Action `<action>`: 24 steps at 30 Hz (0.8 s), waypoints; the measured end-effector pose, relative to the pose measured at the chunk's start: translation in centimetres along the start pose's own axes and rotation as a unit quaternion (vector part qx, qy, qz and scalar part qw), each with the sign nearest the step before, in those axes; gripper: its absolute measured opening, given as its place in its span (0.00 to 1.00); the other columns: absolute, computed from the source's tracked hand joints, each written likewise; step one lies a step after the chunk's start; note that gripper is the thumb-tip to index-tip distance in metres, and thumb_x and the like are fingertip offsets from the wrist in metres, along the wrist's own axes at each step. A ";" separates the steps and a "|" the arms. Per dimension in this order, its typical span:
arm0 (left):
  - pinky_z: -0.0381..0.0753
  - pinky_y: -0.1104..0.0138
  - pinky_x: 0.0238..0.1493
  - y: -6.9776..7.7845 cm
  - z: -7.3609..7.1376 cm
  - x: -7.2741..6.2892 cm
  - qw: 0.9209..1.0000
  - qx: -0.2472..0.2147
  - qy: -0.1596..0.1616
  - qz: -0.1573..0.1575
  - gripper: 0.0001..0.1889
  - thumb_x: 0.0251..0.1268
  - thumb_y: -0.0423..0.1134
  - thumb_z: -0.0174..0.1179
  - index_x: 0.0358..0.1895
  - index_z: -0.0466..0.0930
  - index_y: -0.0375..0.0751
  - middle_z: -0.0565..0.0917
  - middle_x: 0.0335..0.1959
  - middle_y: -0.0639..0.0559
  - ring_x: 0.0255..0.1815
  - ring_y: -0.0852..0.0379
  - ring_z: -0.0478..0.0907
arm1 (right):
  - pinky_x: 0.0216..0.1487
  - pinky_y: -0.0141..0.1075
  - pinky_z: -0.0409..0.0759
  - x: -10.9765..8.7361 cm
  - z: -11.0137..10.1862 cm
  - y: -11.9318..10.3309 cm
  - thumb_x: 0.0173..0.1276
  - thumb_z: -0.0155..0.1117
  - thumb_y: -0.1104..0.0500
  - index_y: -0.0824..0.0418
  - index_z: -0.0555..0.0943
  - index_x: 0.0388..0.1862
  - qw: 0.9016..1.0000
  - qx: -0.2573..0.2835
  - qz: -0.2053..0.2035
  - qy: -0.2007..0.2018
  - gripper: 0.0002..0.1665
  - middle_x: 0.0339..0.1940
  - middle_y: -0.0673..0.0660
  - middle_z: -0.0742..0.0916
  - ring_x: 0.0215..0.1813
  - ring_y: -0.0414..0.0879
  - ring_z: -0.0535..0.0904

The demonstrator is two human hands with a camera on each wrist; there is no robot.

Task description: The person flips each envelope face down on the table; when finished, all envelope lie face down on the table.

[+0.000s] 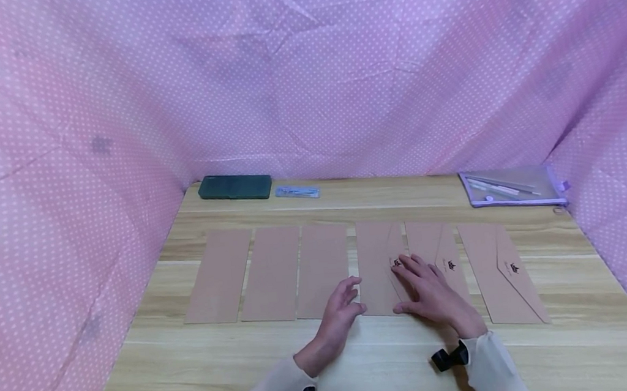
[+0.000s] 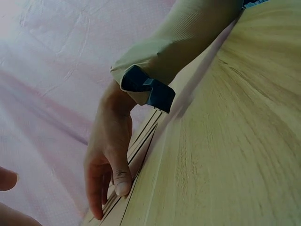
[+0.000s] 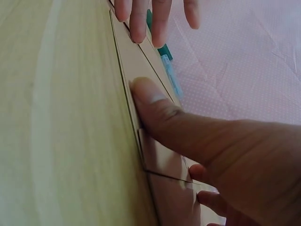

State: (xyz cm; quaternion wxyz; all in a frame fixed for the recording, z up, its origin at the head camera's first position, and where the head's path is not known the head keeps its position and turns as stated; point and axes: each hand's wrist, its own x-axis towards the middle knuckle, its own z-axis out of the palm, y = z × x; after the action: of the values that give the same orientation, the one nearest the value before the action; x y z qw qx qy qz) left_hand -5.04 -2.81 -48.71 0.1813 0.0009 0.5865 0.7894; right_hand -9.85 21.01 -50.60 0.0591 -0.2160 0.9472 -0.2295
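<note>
Several brown paper envelopes lie in a row on the table. The left three, such as the leftmost envelope (image 1: pixel 219 276), show plain faces. On the right three, such as the rightmost envelope (image 1: pixel 488 274), a pointed flap with a black crown print faces up. My right hand (image 1: pixel 432 293) rests over the fourth envelope (image 1: pixel 372 258) from the left and partly covers the fifth envelope (image 1: pixel 422 236). Its thumb (image 3: pixel 157 106) lies at the fourth envelope's near edge. Beside that envelope's left edge is my left hand (image 1: pixel 335 319), fingers loosely bent and holding nothing.
At the back left of the wooden table (image 1: pixel 383 374) lie a dark green case (image 1: pixel 235 187) and a small blue packet (image 1: pixel 298 192). A clear purple-edged zip pouch (image 1: pixel 512 187) with pens sits back right. Pink dotted cloth (image 1: pixel 306 98) hangs around the table.
</note>
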 end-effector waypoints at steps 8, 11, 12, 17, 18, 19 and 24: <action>0.60 0.38 0.75 0.1 -0.6 0.3 0.994 -0.103 0.032 -0.021 0.24 0.65 0.30 0.46 0.66 0.62 0.29 0.50 0.80 0.31 0.78 0.31 0.52 | 0.73 0.72 0.54 -0.1 0.0 -0.1 0.57 0.76 0.43 0.60 0.71 0.72 1.000 0.007 0.004 0.000 0.47 0.78 0.67 0.68 0.79 0.70 0.57; 0.63 0.37 0.73 0.3 -0.7 0.5 0.990 -0.126 0.053 -0.031 0.19 0.67 0.33 0.45 0.61 0.67 0.37 0.57 0.77 0.35 0.74 0.37 0.60 | 0.73 0.72 0.53 -0.1 0.0 -0.1 0.57 0.75 0.43 0.60 0.71 0.72 1.000 0.010 0.002 0.001 0.47 0.78 0.67 0.68 0.79 0.70 0.56; 0.66 0.39 0.71 0.3 -0.8 0.6 0.989 -0.130 0.058 -0.033 0.19 0.67 0.33 0.44 0.60 0.67 0.39 0.61 0.75 0.37 0.71 0.41 0.63 | 0.72 0.73 0.53 -0.2 0.0 0.0 0.57 0.75 0.43 0.60 0.71 0.72 1.000 0.010 0.001 0.001 0.47 0.78 0.67 0.68 0.79 0.70 0.56; 0.75 0.54 0.61 0.1 -0.9 1.0 0.986 -0.143 0.070 -0.045 0.16 0.64 0.33 0.44 0.55 0.69 0.42 0.72 0.64 0.43 0.62 0.48 0.72 | 0.72 0.74 0.50 -0.2 0.1 0.1 0.57 0.75 0.44 0.59 0.70 0.73 1.000 0.015 0.002 -0.001 0.48 0.78 0.67 0.67 0.79 0.71 0.54; 0.75 0.56 0.60 0.0 -0.9 1.1 0.986 -0.145 0.068 -0.046 0.17 0.64 0.33 0.45 0.55 0.69 0.42 0.73 0.64 0.41 0.62 0.48 0.72 | 0.72 0.74 0.49 -0.2 0.1 0.1 0.57 0.75 0.44 0.59 0.70 0.73 1.000 0.019 0.004 -0.003 0.48 0.78 0.67 0.66 0.79 0.71 0.53; 0.75 0.58 0.58 -0.1 -0.9 1.1 0.986 -0.145 0.066 -0.048 0.17 0.64 0.33 0.45 0.56 0.68 0.40 0.73 0.65 0.36 0.63 0.47 0.72 | 0.72 0.74 0.48 -0.2 0.1 0.1 0.57 0.75 0.44 0.59 0.69 0.73 1.000 0.022 0.006 -0.006 0.48 0.79 0.67 0.66 0.80 0.71 0.52; 0.76 0.62 0.57 -0.2 -1.0 1.2 0.985 -0.152 0.059 -0.050 0.20 0.64 0.33 0.44 0.60 0.64 0.35 0.66 0.72 0.27 0.66 0.44 0.71 | 0.72 0.74 0.48 -0.1 0.1 0.0 0.57 0.75 0.45 0.61 0.70 0.73 1.000 0.026 0.002 -0.005 0.47 0.78 0.67 0.67 0.80 0.72 0.50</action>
State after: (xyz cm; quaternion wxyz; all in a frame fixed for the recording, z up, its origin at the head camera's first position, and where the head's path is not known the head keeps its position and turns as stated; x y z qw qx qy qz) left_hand -6.31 -3.34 -49.45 0.1833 -0.1023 0.4689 0.8579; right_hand -9.70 21.04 -50.63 0.0694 -0.2140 0.9411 -0.2526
